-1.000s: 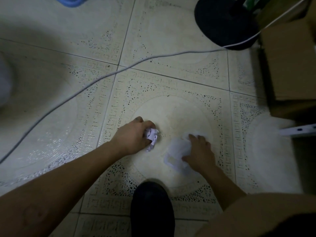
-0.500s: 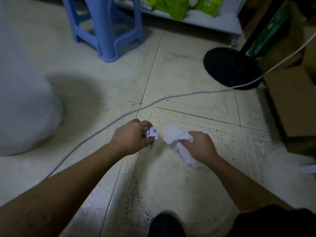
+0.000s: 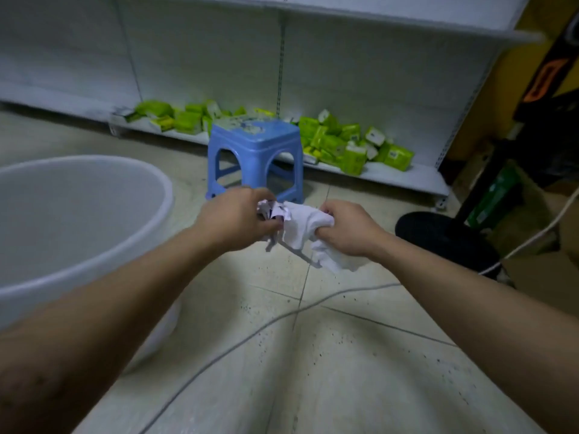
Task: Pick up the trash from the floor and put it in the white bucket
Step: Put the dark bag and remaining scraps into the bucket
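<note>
I am holding both hands raised at centre frame: my left hand is clenching its fingers on a crumpled paper, my right hand is gripping a white tissue; the two scraps are touching. The bucket is sitting at nine o'clock, a blue stool at twelve.

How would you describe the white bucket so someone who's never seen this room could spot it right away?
Start at the long white shelf along the back wall, with the blue stool in front of it. Left of the stool, on the tiled floor, stands the white bucket. It is the only big round open tub, wider than anything nearby.
</note>
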Tool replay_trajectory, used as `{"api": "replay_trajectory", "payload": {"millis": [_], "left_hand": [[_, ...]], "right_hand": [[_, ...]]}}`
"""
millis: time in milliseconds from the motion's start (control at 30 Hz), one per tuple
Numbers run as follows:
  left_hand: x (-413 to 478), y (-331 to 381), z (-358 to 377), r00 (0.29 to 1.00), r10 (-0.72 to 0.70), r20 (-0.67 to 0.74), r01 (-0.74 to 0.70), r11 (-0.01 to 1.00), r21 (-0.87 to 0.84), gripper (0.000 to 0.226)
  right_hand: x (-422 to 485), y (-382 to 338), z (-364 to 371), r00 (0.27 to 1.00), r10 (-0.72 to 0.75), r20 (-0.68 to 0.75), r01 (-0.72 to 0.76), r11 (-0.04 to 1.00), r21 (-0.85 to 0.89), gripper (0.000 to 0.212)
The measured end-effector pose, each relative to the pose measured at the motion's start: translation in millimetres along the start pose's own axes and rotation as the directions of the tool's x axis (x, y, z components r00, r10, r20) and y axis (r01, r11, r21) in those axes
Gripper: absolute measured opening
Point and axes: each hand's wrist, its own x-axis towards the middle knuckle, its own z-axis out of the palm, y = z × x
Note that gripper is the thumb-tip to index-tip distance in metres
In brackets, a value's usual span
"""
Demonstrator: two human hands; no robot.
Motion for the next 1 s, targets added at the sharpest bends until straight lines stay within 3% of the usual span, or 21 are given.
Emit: {"api": "replay_trajectory", "payload": {"millis": [100, 200, 500, 633, 767, 833, 933, 1000], "left_hand": [[7.8, -24.4, -46.4, 0.997, -0.028, -0.076, 0.030, 0.999, 0.020, 0.041], [1.9, -56.1, -82.8, 0.990, -0.075, -0.116, 0.080, 0.996, 0.034, 0.046], [-56.8, -156.2, -140.8, 0.936, -0.328, -0.128, 0.323, 0.945, -0.056, 0.040], [-84.9, -191.0, -152.7, 0.909, -0.393, -0.140, 0.383, 0.919, -0.092, 0.030], [-105.4, -212.3, -156.3, 0.888, -0.434, -0.150, 0.431, 0.901, -0.052, 0.029], [-111.4, -218.3, -156.6, 0.875, -0.447, -0.187, 0.446, 0.894, -0.047, 0.031], [-114.4, -232.1, -150.2, 0.851, -0.521, -0.061, 0.522, 0.853, 0.000, 0.066], [-115.3, -236.7, -142.7, 0.834, -0.550, 0.034, 0.547, 0.834, 0.069, 0.083]], "right_hand": [[24.0, -49.8, -15.5, 0.995, -0.032, -0.095, 0.038, 0.997, 0.063, 0.014], [41.0, -94.9, -14.7, 0.988, -0.049, -0.143, 0.075, 0.981, 0.181, 0.005], [61.7, -213.1, 44.7, 0.991, -0.081, -0.107, 0.120, 0.896, 0.428, 0.015], [56.4, -246.8, 82.6, 0.987, -0.135, -0.083, 0.158, 0.877, 0.454, 0.013], [63.5, -271.2, 104.9, 0.978, -0.146, -0.147, 0.201, 0.829, 0.521, 0.015], [70.7, -279.0, 113.6, 0.970, -0.186, -0.157, 0.239, 0.850, 0.470, 0.020], [80.8, -285.0, 130.6, 0.954, -0.276, 0.120, 0.252, 0.951, 0.180, 0.055], [81.3, -284.6, 135.5, 0.933, -0.266, 0.241, 0.272, 0.962, 0.007, 0.066]]}}
